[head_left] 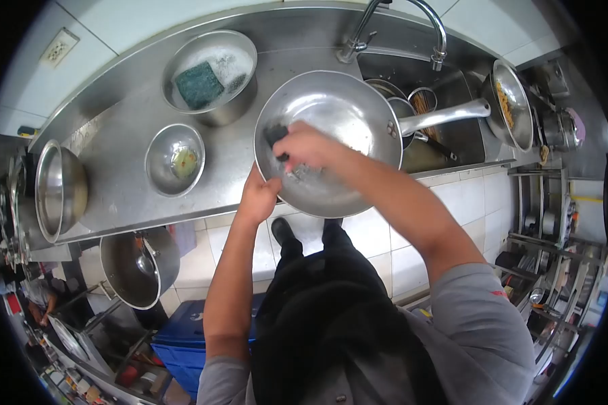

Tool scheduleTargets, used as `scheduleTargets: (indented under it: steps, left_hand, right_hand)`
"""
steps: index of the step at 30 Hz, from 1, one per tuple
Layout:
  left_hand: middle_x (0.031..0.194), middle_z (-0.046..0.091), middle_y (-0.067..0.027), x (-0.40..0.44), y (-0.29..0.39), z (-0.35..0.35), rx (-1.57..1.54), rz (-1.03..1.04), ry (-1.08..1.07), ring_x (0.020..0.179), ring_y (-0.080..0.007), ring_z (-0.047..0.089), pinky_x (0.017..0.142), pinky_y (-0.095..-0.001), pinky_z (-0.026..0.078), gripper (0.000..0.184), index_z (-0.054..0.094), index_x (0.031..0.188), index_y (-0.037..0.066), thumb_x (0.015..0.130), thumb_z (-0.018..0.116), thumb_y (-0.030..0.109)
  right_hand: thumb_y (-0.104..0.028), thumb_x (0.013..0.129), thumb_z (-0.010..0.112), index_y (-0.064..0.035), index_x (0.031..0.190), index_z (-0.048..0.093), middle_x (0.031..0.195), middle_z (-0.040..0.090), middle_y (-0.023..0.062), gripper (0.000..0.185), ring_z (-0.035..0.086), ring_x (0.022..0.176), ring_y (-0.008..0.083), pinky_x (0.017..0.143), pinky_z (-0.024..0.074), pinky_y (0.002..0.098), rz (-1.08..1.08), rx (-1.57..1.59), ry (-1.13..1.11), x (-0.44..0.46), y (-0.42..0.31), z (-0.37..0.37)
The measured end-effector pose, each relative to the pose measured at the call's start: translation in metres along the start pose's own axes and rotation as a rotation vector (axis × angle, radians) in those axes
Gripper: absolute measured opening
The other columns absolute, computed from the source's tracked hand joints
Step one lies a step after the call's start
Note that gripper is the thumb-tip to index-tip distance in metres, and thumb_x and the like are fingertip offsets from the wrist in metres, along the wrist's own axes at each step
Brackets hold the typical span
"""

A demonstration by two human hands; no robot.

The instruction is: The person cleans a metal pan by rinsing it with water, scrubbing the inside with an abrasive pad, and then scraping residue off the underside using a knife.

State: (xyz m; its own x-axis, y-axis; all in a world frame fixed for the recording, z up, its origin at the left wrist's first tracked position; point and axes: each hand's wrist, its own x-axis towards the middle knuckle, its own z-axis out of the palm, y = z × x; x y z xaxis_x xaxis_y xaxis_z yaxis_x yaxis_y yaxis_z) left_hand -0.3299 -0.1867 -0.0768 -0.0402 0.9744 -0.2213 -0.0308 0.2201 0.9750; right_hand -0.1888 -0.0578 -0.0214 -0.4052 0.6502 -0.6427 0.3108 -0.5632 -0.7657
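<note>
A large metal frying pan [344, 108] is held over the front edge of the counter, its long handle [446, 118] pointing right. My left hand [259, 196] is closed on the pan's near-left rim. Inside the pan, my right hand [305, 147] grips a dark scouring pad [275, 138] against the left part of the inner surface. To the left stands a deep steel pot [243, 101] of suds with a green scouring pad [199, 86] in it. Nearer me is a small steel bowl [157, 162] with a yellowish piece in its bottom.
A curved faucet [441, 40] rises behind the sink [466, 145], where pans and a strainer [423, 100] lie. A bowl with food scraps [520, 131] tilts at the right. Another steel bowl [74, 185] sits at the counter's left end, above a large pot [165, 256].
</note>
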Motion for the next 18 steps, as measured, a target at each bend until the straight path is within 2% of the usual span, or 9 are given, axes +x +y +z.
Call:
scheduleTargets:
  steps: [3, 4, 6, 9, 10, 12, 13, 15, 18]
  left_hand:
    - [0.123, 0.067, -0.0155, 0.006, 0.005, -0.002, 0.056, -0.044, -0.052, 0.115, -0.0243, 0.063, 0.101, -0.0341, 0.047, 0.064, 0.049, 0.144, -0.002, 0.081, 0.055, 0.006]
    - [0.123, 0.067, -0.0155, 0.006, 0.003, -0.001, 0.053, -0.039, -0.051, 0.115, -0.0243, 0.063, 0.101, -0.0341, 0.047, 0.064, 0.049, 0.144, -0.002, 0.081, 0.055, 0.006]
    - [0.103, 0.063, -0.0027, 0.006, -0.008, 0.0, 0.031, 0.011, -0.004, 0.088, -0.0129, 0.056, 0.077, -0.0288, 0.047, 0.056, 0.053, 0.137, -0.002, 0.081, 0.052, 0.001]
    - [0.095, 0.061, -0.0013, 0.003, 0.005, 0.0, 0.039, -0.024, -0.019, 0.082, -0.0122, 0.054, 0.071, -0.0287, 0.045, 0.052, 0.054, 0.134, -0.001, 0.082, 0.052, 0.003]
    - [0.095, 0.061, -0.0013, 0.004, 0.004, -0.001, 0.031, -0.022, -0.011, 0.082, -0.0122, 0.054, 0.071, -0.0287, 0.045, 0.052, 0.054, 0.134, -0.001, 0.082, 0.052, 0.003]
    - [0.122, 0.068, -0.0176, 0.005, -0.001, -0.003, 0.093, -0.054, -0.03, 0.108, -0.0257, 0.064, 0.098, -0.0355, 0.049, 0.061, 0.053, 0.142, -0.001, 0.082, 0.055, 0.009]
    - [0.122, 0.068, -0.0176, 0.004, 0.001, -0.004, 0.089, -0.06, -0.019, 0.108, -0.0257, 0.064, 0.098, -0.0355, 0.049, 0.061, 0.053, 0.142, -0.001, 0.082, 0.055, 0.009]
    - [0.122, 0.068, -0.018, 0.004, 0.011, -0.004, 0.133, -0.091, -0.033, 0.109, -0.0256, 0.064, 0.097, -0.0359, 0.049, 0.062, 0.053, 0.143, 0.0, 0.082, 0.055, 0.009]
    - [0.122, 0.068, -0.0186, -0.004, 0.023, -0.005, 0.116, -0.095, -0.044, 0.11, -0.026, 0.064, 0.098, -0.036, 0.049, 0.063, 0.052, 0.145, 0.001, 0.082, 0.055, 0.009]
  right_hand:
    - [-0.003, 0.082, 0.067, 0.0122, 0.097, 0.066, 0.08, 0.069, 0.0186, 0.022, 0.068, 0.06, 0.024, 0.052, 0.0547, 0.0384, -0.207, 0.025, 0.297, 0.011, -0.029, -0.032]
    - [-0.005, 0.081, 0.065, 0.0089, 0.095, 0.068, 0.079, 0.07, 0.0215, 0.02, 0.071, 0.064, 0.0232, 0.057, 0.0563, 0.0379, -0.265, -0.191, 0.368, 0.007, -0.02, -0.024]
    - [-0.007, 0.08, 0.065, 0.0058, 0.095, 0.069, 0.081, 0.071, 0.0219, 0.02, 0.072, 0.066, 0.025, 0.061, 0.0571, 0.038, -0.432, -0.42, 0.276, -0.003, 0.015, 0.001]
    - [-0.009, 0.081, 0.066, -0.0048, 0.1, 0.071, 0.083, 0.073, 0.0181, 0.02, 0.073, 0.07, 0.0333, 0.067, 0.0585, 0.0429, -0.749, -0.849, 0.152, -0.013, 0.025, -0.003]
    - [-0.01, 0.082, 0.067, -0.0062, 0.101, 0.069, 0.085, 0.073, 0.0174, 0.02, 0.073, 0.079, 0.0352, 0.072, 0.0585, 0.0462, -0.741, -1.146, 0.129, -0.01, 0.015, -0.014]
    - [-0.013, 0.087, 0.065, -0.0085, 0.104, 0.065, 0.085, 0.073, 0.0159, 0.017, 0.073, 0.082, 0.0367, 0.074, 0.0592, 0.0495, -0.773, -1.46, 0.141, 0.009, 0.0, -0.042]
    - [-0.015, 0.088, 0.065, -0.0085, 0.099, 0.065, 0.082, 0.073, 0.0155, 0.013, 0.073, 0.075, 0.0376, 0.07, 0.0593, 0.0483, -1.086, -1.422, 0.249, 0.017, 0.0, -0.057]
    - [-0.018, 0.088, 0.065, -0.0098, 0.101, 0.067, 0.083, 0.073, 0.0155, 0.015, 0.073, 0.077, 0.037, 0.07, 0.0586, 0.049, -0.806, -1.439, 0.195, 0.014, 0.015, -0.037]
    - [-0.019, 0.088, 0.066, -0.0111, 0.099, 0.067, 0.082, 0.072, 0.0146, 0.014, 0.072, 0.078, 0.0366, 0.07, 0.058, 0.0487, -0.831, -1.644, -0.092, 0.01, 0.004, -0.044]
